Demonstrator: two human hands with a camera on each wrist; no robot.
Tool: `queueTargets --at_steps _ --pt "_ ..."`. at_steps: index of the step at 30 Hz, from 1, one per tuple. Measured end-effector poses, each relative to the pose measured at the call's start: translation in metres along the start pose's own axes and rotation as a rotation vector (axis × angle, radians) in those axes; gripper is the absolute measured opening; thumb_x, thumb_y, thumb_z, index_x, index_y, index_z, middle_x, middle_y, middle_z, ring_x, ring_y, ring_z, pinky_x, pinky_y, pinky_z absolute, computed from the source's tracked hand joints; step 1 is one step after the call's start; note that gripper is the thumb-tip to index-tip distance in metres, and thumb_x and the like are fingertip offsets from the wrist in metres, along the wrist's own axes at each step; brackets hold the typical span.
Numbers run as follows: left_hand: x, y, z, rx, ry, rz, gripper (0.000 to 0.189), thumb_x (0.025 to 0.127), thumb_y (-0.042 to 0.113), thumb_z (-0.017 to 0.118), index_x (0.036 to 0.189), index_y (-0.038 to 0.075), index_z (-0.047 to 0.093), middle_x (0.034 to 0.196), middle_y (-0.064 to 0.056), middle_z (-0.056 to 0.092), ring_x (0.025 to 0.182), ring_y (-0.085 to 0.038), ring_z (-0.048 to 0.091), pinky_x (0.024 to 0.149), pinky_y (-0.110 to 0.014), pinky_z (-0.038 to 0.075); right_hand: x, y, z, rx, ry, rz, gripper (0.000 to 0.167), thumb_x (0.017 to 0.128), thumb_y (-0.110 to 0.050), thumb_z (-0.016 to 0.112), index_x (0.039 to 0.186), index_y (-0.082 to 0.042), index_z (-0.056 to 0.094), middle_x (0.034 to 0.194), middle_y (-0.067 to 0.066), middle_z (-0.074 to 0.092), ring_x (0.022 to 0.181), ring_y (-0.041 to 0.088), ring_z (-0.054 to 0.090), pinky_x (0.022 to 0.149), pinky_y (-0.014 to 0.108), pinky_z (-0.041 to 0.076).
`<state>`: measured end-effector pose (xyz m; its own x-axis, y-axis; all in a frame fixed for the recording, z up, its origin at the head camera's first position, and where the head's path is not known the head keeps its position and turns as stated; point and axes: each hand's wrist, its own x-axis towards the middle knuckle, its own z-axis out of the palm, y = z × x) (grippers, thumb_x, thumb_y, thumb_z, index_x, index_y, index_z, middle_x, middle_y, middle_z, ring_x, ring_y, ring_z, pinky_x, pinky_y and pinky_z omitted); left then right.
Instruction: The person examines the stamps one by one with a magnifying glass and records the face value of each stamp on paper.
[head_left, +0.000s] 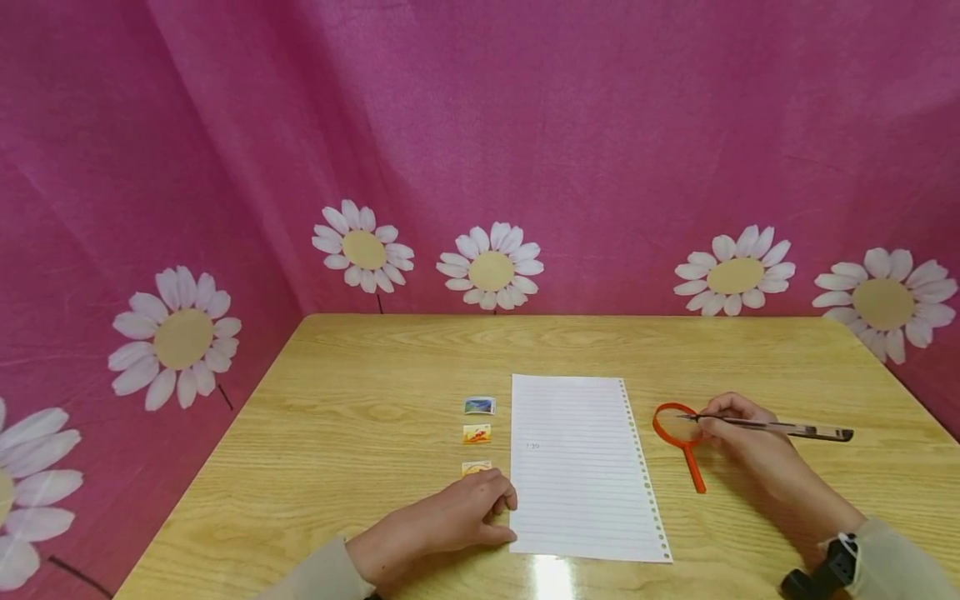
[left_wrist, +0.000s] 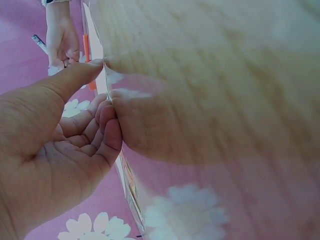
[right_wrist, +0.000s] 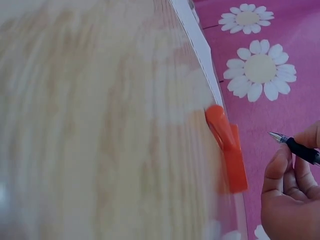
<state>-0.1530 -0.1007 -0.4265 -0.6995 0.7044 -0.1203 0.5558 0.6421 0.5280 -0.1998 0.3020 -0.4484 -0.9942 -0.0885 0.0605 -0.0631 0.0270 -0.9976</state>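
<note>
Beside the lined sheet of paper (head_left: 577, 492), my left hand (head_left: 465, 512) rests on the table, its thumb and fingertips at the sheet's left edge. Its fingers are loosely bent in the left wrist view. My right hand (head_left: 757, 450) pinches a pen (head_left: 806, 430) between thumb and fingers, right of the paper. The pen's metal tip points left, over the lens of a red magnifying glass (head_left: 695, 471). In the right wrist view the pen (right_wrist: 301, 150) tip is raised above the table surface. A small handwritten mark (head_left: 532, 446) shows on the paper's left side.
Left of the paper is a column of small stamp-like pictures: a blue one (head_left: 480, 406), a yellow one with red (head_left: 476, 434), and another yellow one (head_left: 476, 467) partly covered by my left hand. Pink flowered cloth (head_left: 600, 167) hangs behind the wooden table (head_left: 360, 400).
</note>
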Motion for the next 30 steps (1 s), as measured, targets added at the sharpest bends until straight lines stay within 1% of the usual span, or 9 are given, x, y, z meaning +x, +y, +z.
queueTargets --at_steps 3,8,12,15,22,30 --pt "0.0 0.0 0.0 -0.002 -0.002 -0.003 0.023 0.086 0.022 0.076 0.098 0.01 0.06 0.083 0.008 0.046 0.075 0.003 0.04 0.071 -0.012 0.039 -0.001 0.0 -0.005 0.002 0.013 0.005 0.008 0.095 -0.004 0.061 0.093 -0.012 0.062 0.079 -0.01 0.068 0.072 0.003 0.061 0.063 0.019 0.047" --pt "0.001 -0.001 0.001 0.0 -0.005 -0.013 0.023 0.086 0.023 0.076 0.098 0.01 0.06 0.083 0.008 0.047 0.077 0.002 0.04 0.072 -0.012 0.039 -0.002 0.0 -0.013 -0.024 0.047 0.022 0.01 0.094 -0.006 0.063 0.092 -0.016 0.062 0.077 -0.013 0.064 0.067 0.003 0.055 0.058 0.019 0.044" --pt "0.001 -0.001 0.0 0.002 -0.004 -0.015 0.024 0.086 0.023 0.076 0.098 0.01 0.06 0.084 0.009 0.047 0.078 0.002 0.041 0.074 -0.012 0.04 -0.003 0.001 -0.018 -0.014 0.069 0.004 0.01 0.094 -0.006 0.062 0.091 -0.015 0.062 0.075 -0.013 0.063 0.064 0.003 0.053 0.054 0.019 0.043" --pt "0.001 -0.001 0.0 -0.006 -0.002 -0.008 0.023 0.086 0.022 0.076 0.098 0.01 0.06 0.083 0.009 0.047 0.077 0.003 0.04 0.073 -0.012 0.04 -0.004 0.002 -0.023 -0.012 0.079 -0.003 0.009 0.094 -0.006 0.062 0.09 -0.014 0.062 0.074 -0.013 0.063 0.064 0.003 0.053 0.055 0.02 0.043" --pt "0.0 -0.001 0.001 -0.011 0.003 0.012 0.023 0.086 0.021 0.076 0.097 0.009 0.059 0.082 0.007 0.046 0.075 0.003 0.039 0.07 -0.011 0.039 -0.007 0.004 -0.033 0.024 0.087 -0.004 0.013 0.094 -0.005 0.062 0.09 -0.017 0.063 0.077 -0.014 0.065 0.069 0.001 0.058 0.059 0.017 0.046" --pt "0.001 -0.002 0.001 -0.004 0.011 0.016 0.023 0.086 0.021 0.075 0.097 0.009 0.059 0.083 0.007 0.047 0.076 0.003 0.039 0.071 -0.011 0.039 -0.006 0.006 -0.04 0.065 0.084 -0.015 0.018 0.095 -0.002 0.059 0.09 -0.019 0.062 0.075 -0.013 0.065 0.065 0.0 0.056 0.056 0.017 0.045"
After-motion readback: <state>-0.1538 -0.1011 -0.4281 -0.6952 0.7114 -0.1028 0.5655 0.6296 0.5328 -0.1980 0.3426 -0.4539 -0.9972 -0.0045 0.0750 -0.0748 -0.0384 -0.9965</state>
